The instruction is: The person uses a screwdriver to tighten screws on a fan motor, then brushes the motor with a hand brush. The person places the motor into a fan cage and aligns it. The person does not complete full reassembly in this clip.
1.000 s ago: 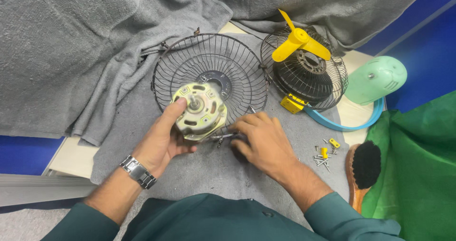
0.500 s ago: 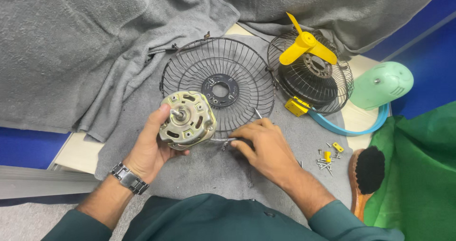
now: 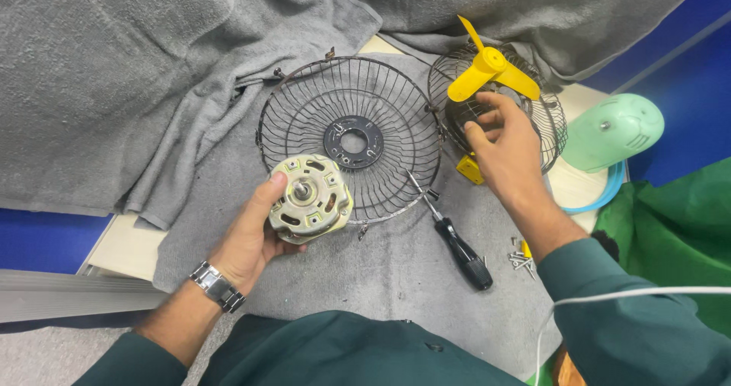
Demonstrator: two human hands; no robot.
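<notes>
Here, left hand [image 3: 247,241] gripping fan motor [image 3: 310,198], shaft facing up, right hand [image 3: 506,146] open on rear grille [image 3: 552,123]

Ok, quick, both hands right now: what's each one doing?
Left hand: closed around the fan motor.
Right hand: open, holding nothing, fingers on the second wire guard below the yellow blade.

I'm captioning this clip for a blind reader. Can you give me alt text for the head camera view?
A person's left hand holds a round fan motor above a grey cloth, while the right hand reaches to a wire fan guard with a yellow blade. Between them lie another wire guard and a black-handled screwdriver.
</notes>
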